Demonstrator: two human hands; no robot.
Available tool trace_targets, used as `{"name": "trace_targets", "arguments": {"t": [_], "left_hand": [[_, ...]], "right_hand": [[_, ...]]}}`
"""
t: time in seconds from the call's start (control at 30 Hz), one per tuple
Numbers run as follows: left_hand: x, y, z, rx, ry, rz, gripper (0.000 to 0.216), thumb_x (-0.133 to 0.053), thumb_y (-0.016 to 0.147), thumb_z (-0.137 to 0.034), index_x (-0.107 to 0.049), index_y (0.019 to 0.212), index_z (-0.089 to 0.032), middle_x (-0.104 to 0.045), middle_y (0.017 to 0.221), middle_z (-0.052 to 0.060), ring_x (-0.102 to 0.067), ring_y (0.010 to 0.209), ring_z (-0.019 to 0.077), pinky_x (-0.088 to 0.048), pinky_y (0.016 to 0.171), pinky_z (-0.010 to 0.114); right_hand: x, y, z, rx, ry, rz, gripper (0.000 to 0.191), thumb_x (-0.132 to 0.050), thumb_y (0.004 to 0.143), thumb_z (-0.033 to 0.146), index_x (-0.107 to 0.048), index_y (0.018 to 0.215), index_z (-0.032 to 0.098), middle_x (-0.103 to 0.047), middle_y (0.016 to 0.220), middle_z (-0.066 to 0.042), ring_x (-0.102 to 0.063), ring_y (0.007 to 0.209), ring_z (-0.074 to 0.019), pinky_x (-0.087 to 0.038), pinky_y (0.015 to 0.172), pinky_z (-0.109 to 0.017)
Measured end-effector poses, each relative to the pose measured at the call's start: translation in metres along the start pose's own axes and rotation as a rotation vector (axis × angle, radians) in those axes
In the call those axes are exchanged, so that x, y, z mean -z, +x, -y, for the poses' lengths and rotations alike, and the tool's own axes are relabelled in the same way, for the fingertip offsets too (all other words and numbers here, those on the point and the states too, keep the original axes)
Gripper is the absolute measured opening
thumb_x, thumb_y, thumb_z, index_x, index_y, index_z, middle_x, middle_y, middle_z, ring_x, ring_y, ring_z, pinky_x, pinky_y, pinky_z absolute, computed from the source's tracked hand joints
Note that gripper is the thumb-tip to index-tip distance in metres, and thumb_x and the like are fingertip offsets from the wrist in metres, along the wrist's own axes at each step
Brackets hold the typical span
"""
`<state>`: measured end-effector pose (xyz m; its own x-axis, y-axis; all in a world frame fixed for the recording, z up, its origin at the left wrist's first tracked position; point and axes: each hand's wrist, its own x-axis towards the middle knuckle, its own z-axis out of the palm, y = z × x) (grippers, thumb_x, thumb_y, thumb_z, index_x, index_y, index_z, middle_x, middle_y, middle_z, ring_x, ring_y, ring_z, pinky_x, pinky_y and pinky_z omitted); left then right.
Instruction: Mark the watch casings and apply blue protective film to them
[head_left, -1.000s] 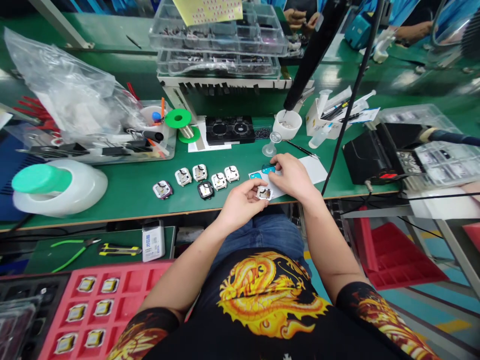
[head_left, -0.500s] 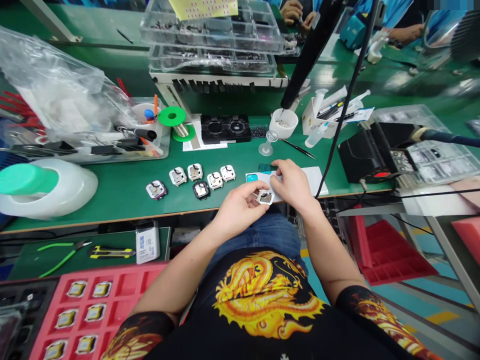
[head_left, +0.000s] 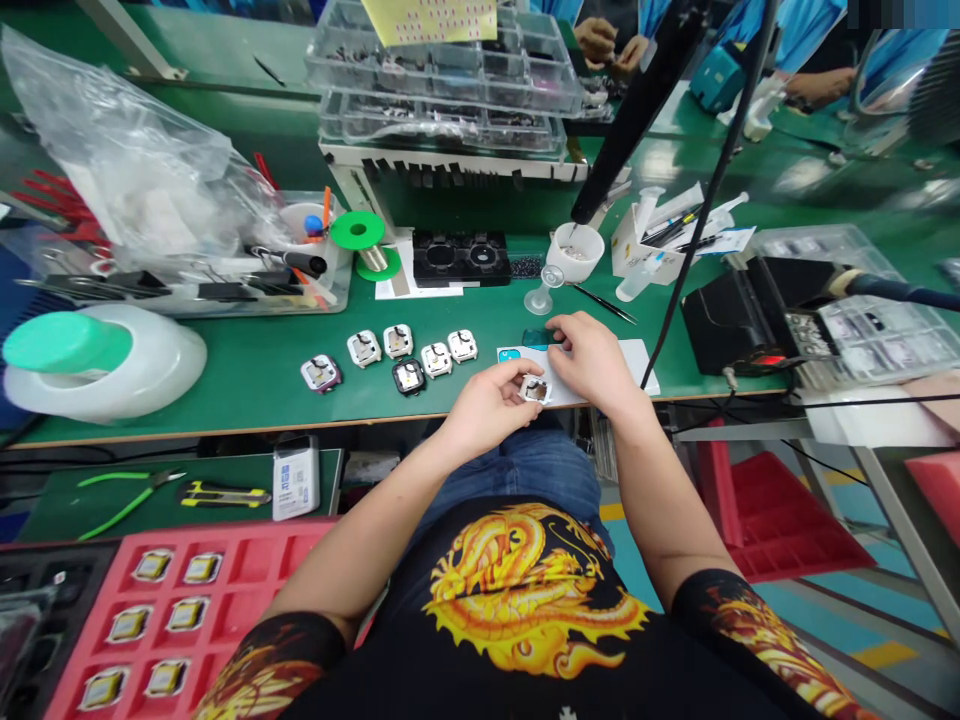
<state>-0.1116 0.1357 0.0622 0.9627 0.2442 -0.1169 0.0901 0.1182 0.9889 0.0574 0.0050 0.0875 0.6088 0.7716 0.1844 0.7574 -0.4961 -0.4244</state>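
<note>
My left hand (head_left: 491, 405) is closed on a white watch case (head_left: 535, 388), held by its edge near the table's front edge. The inside of the case shows dark and metallic parts. Just right of it, my right hand (head_left: 592, 362) has bent fingers, with index finger and thumb apart, at a dark teal translucent sheet (head_left: 535, 338). I make out nothing held in it. Under the hands lies a white sheet (head_left: 636, 365) with a bright blue patch (head_left: 510, 354) at its left end. Left of my hands, several open watch cases rest on the table, a black one (head_left: 409, 377) among them.
Behind the hands stand a clear plastic stand (head_left: 541, 292), a white cup (head_left: 576, 252) and tweezers (head_left: 606, 304). A solder spool (head_left: 367, 245) is farther left. A black cable (head_left: 694, 230) hangs right of my hands. A red tray (head_left: 247, 560) sits lower left. A co-worker's hands (head_left: 611, 45) show at the back.
The view has shifted slightly, so the bench items appear a little farther right. The watch case in my left hand has tilted slightly. My right hand stays by the teal sheet.
</note>
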Motion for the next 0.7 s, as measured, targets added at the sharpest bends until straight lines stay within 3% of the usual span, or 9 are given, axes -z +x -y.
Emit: {"name": "trace_targets", "arguments": {"t": [0.17,0.47,0.7], "left_hand": [[-0.005,-0.001,0.004,-0.086,0.098,-0.064,0.041,-0.075,0.08,-0.018,-0.074,0.121,-0.021,-0.075,0.092,0.001,-0.069,0.07,0.0133,-0.056,0.068,0.025],[-0.009,0.004,0.003,-0.209,0.2,-0.065,0.037,-0.071,0.083,-0.014,-0.076,0.119,-0.023,-0.078,0.104,0.003,-0.068,0.078,0.0136,-0.055,0.07,0.023],[-0.005,0.012,0.008,-0.206,0.208,-0.124,0.041,-0.075,0.08,-0.013,-0.077,0.12,-0.023,-0.077,0.108,0.004,-0.07,0.083,0.0151,-0.057,0.073,0.024]], "right_hand": [[-0.004,0.004,-0.004,0.022,0.05,-0.04,0.036,-0.059,0.087,0.01,-0.077,0.117,0.015,-0.07,0.105,-0.011,-0.068,0.095,-0.0273,-0.055,0.09,-0.04],[-0.012,0.006,-0.014,0.006,0.125,-0.124,0.039,-0.055,0.086,0.011,-0.076,0.118,0.017,-0.07,0.111,-0.012,-0.067,0.097,-0.0271,-0.058,0.09,-0.042],[-0.016,0.001,-0.012,-0.019,0.193,-0.19,0.04,-0.051,0.087,0.009,-0.075,0.118,0.019,-0.069,0.112,-0.012,-0.068,0.102,-0.0266,-0.06,0.091,-0.04]]}}
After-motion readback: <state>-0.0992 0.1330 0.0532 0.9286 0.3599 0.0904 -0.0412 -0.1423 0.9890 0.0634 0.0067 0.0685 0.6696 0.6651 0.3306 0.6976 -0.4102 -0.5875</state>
